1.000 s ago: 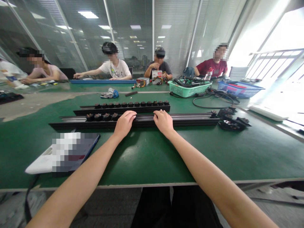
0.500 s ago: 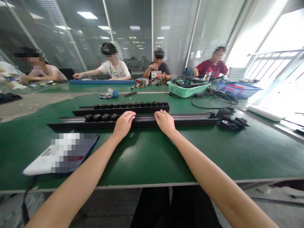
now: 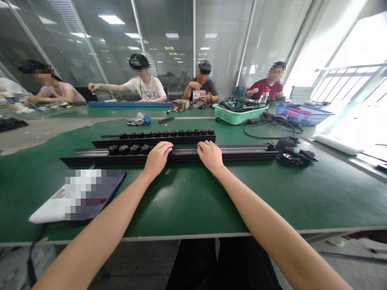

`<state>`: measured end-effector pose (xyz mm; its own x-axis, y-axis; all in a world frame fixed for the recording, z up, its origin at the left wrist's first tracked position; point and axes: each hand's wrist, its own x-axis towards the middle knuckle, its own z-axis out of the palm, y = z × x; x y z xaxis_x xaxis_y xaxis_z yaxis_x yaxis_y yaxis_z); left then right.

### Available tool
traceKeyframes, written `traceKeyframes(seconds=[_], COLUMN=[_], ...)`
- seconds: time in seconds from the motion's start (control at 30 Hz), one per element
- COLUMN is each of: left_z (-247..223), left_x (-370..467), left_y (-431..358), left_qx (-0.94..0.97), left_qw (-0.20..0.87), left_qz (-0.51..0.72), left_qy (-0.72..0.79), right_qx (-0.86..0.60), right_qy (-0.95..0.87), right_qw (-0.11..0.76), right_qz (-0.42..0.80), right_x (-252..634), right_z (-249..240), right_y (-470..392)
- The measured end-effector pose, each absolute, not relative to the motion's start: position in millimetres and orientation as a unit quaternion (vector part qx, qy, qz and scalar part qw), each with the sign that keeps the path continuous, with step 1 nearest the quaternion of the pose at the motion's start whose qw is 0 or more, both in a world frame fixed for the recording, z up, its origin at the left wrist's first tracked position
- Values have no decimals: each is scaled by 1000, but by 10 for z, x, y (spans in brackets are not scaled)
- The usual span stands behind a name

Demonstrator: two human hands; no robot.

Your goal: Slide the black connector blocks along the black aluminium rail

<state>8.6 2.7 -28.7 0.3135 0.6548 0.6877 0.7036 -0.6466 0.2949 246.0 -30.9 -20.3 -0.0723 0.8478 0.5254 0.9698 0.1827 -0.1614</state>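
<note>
The left hand (image 3: 157, 158) and right hand (image 3: 210, 155) are resting on the near black rail (image 3: 249, 156), which is running from 9 to 3 o'clock; whether curled fingers are gripping it cannot be told. Black modules (image 3: 135, 149) are sitting toward its 9-o'clock end.

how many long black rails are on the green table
2: the near rail, at the left hand and right hand; the far rail, just beyond it.

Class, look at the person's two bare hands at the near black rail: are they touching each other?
Apart. The head view shows a stretch of the near black rail visible between left hand and right hand.
</note>
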Motion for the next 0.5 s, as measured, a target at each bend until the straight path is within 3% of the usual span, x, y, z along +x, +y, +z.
traceKeyframes(seconds=[0.5], left_z=[-315], left_x=[69], left_y=[62], left_qx=[-810], left_qw=[31], left_qz=[-412], left_qy=[-416], right_qx=[-651], right_qy=[-699], right_qw=[259], right_qz=[-145], right_x=[2432], right_z=[-259], right_y=[-262])
